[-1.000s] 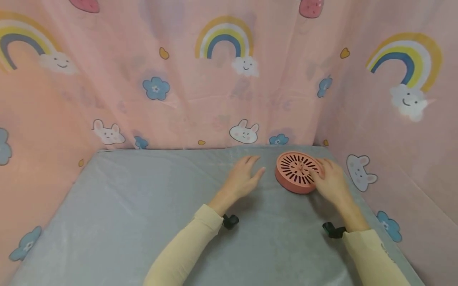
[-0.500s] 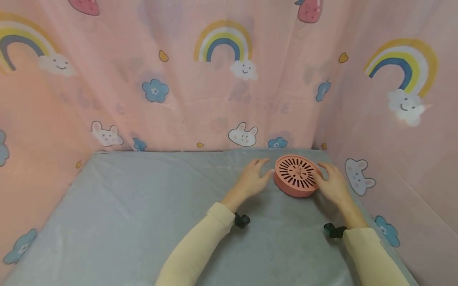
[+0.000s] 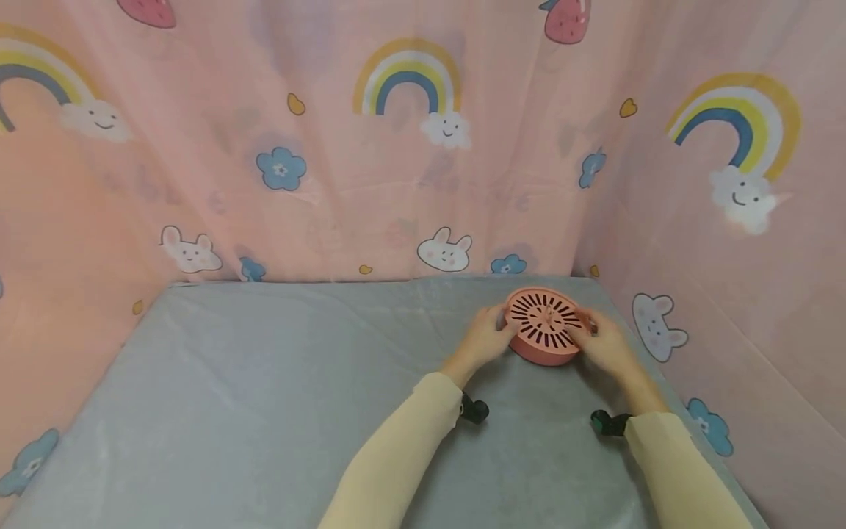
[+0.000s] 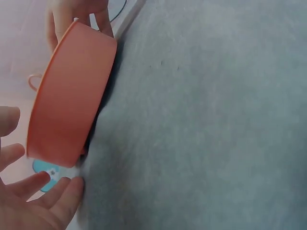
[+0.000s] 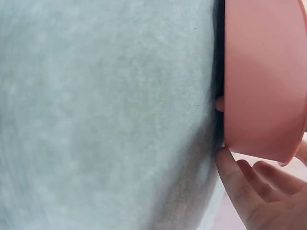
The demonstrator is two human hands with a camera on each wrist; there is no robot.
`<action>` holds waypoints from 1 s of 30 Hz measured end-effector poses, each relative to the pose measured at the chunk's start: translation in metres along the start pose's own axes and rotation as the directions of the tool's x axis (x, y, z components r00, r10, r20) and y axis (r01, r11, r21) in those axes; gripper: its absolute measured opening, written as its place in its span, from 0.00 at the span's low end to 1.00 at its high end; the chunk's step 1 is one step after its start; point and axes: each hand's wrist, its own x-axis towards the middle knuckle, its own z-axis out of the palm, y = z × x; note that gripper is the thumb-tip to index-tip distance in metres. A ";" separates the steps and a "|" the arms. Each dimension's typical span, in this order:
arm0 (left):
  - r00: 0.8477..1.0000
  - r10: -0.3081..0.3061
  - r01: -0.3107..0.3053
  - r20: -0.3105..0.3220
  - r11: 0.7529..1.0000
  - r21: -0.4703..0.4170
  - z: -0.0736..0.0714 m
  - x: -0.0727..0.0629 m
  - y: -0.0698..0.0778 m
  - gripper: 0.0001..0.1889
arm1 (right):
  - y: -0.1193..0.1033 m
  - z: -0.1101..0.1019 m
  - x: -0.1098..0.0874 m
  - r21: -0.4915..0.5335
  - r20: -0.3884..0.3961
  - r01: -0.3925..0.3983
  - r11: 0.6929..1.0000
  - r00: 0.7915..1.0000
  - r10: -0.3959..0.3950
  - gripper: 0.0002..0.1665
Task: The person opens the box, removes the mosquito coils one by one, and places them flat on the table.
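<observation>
A round coral-pink mosquito coil box (image 3: 543,351) stands at the far right of the grey-covered table. Its lid (image 3: 532,312) has radiating slots and a small loop handle (image 4: 34,82) on top. My right hand (image 3: 608,349) holds the box's right rim, thumb over the lid and fingers at the side wall (image 5: 264,81); one fingertip reaches its bottom edge. My left hand (image 3: 485,342) is at the left side, thumb by the rim. In the left wrist view its fingers (image 4: 67,196) are spread beside the wall, with a narrow gap showing.
The grey cloth (image 3: 264,397) covers the table, lightly creased. Close behind the box hangs a pink printed curtain (image 3: 330,198), which also runs along the right side (image 3: 720,294). A black wrist camera (image 3: 474,409) sits under the left wrist, another camera (image 3: 606,423) under the right.
My left hand has moved right, from apart from the box to its left rim. The right hand has kept to the right rim, its fingers shifting slightly. The box has stayed put.
</observation>
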 end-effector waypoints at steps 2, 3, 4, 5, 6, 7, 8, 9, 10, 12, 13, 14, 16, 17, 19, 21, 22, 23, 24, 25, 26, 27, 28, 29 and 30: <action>1.000 -0.013 0.013 -0.001 1.000 -0.011 0.002 0.002 -0.001 0.28 | 0.002 0.002 0.002 0.013 0.007 -0.009 1.000 1.000 0.009 0.41; 1.000 -0.018 0.018 0.000 1.000 -0.020 0.002 0.002 -0.001 0.27 | 0.002 0.003 0.003 0.023 0.012 -0.012 1.000 1.000 0.011 0.42; 1.000 -0.027 0.027 -0.001 0.999 -0.031 0.002 0.003 -0.001 0.27 | 0.003 0.004 0.004 0.027 0.013 -0.012 1.000 1.000 0.012 0.42; 0.999 -0.037 0.037 -0.002 0.999 -0.039 0.003 0.003 -0.001 0.27 | 0.003 0.005 0.005 0.032 0.018 -0.013 0.999 1.000 0.012 0.42; 0.999 -0.046 0.046 -0.004 0.998 -0.043 0.003 0.004 -0.002 0.27 | 0.004 0.005 0.005 0.036 0.020 -0.012 0.999 1.000 0.012 0.42; 0.998 -0.056 0.056 -0.001 0.997 -0.047 0.004 0.005 -0.002 0.27 | 0.004 0.006 0.005 0.043 0.023 -0.012 0.999 1.000 0.011 0.42; 0.998 -0.066 0.066 0.004 0.997 -0.050 0.005 0.006 -0.002 0.27 | 0.005 0.006 0.005 0.052 0.019 -0.009 0.999 1.000 0.008 0.41; 0.997 -0.077 0.077 0.011 0.996 -0.055 0.006 0.007 -0.002 0.27 | 0.005 0.006 0.004 0.057 0.015 -0.007 0.998 1.000 0.006 0.41; 0.996 -0.088 0.088 0.015 0.994 -0.061 0.007 0.007 -0.002 0.27 | 0.006 0.006 0.004 0.061 0.009 -0.005 0.998 1.000 0.005 0.40; 0.994 -0.102 0.104 0.024 0.991 -0.082 0.010 0.009 -0.003 0.27 | 0.007 0.005 0.002 0.068 -0.002 -0.006 0.998 1.000 0.006 0.40; 0.993 -0.111 0.113 0.027 0.989 -0.101 0.011 0.010 -0.003 0.27 | 0.008 0.005 0.002 0.074 -0.008 -0.007 0.997 1.000 0.008 0.39; 0.993 -0.118 0.121 0.028 0.986 -0.117 0.011 0.010 -0.003 0.27 | 0.008 0.005 0.002 0.078 -0.016 -0.008 0.997 1.000 0.009 0.39; 0.991 -0.133 0.135 0.021 0.978 -0.158 0.012 0.010 -0.002 0.26 | 0.007 0.004 0.002 0.095 -0.019 -0.022 0.995 1.000 0.024 0.39; 0.990 -0.142 0.143 0.021 0.974 -0.177 0.012 0.010 -0.002 0.26 | 0.007 0.004 0.002 0.110 -0.016 -0.033 0.993 0.999 0.035 0.40; 0.988 -0.155 0.155 0.018 0.965 -0.212 0.011 0.009 -0.001 0.26 | 0.006 0.004 0.002 0.138 -0.014 -0.055 0.989 0.998 0.058 0.41; 0.987 -0.161 0.161 0.019 0.957 -0.241 0.010 0.008 -0.001 0.25 | 0.004 0.004 0.002 0.161 -0.013 -0.080 0.984 0.996 0.083 0.41; 0.987 -0.163 0.162 0.018 0.954 -0.251 0.009 0.007 -0.001 0.25 | 0.003 0.004 0.001 0.169 -0.012 -0.087 0.982 0.996 0.091 0.41; 0.986 -0.164 0.162 0.017 0.952 -0.260 0.009 0.007 -0.001 0.25 | 0.002 0.004 0.001 0.178 -0.011 -0.094 0.980 0.995 0.098 0.42; 0.986 -0.164 0.162 0.015 0.949 -0.271 0.008 0.006 -0.001 0.25 | 0.001 0.005 0.000 0.185 -0.010 -0.101 0.978 0.994 0.105 0.42; 0.987 -0.163 0.160 0.013 0.946 -0.281 0.008 0.006 -0.001 0.25 | 0.000 0.005 0.000 0.193 -0.013 -0.107 0.975 0.994 0.111 0.42; 0.986 -0.164 0.160 0.011 0.944 -0.288 0.007 0.006 -0.001 0.24 | -0.001 0.006 -0.001 0.207 -0.011 -0.112 0.972 0.993 0.117 0.42; 0.986 -0.166 0.161 0.009 0.941 -0.298 0.006 0.005 -0.001 0.24 | -0.002 0.006 -0.002 0.221 -0.010 -0.114 0.969 0.993 0.119 0.41; 0.986 -0.167 0.161 0.007 0.939 -0.303 0.006 0.005 -0.002 0.24 | -0.004 0.006 -0.003 0.233 -0.010 -0.115 0.966 0.993 0.121 0.41; 0.986 -0.167 0.161 0.007 0.936 -0.313 0.006 0.005 -0.002 0.24 | -0.005 0.006 -0.004 0.241 -0.013 -0.119 0.963 0.992 0.125 0.41; 0.986 -0.167 0.160 0.007 0.932 -0.324 0.005 0.005 -0.003 0.24 | -0.006 0.007 -0.004 0.247 -0.018 -0.119 0.962 0.992 0.128 0.41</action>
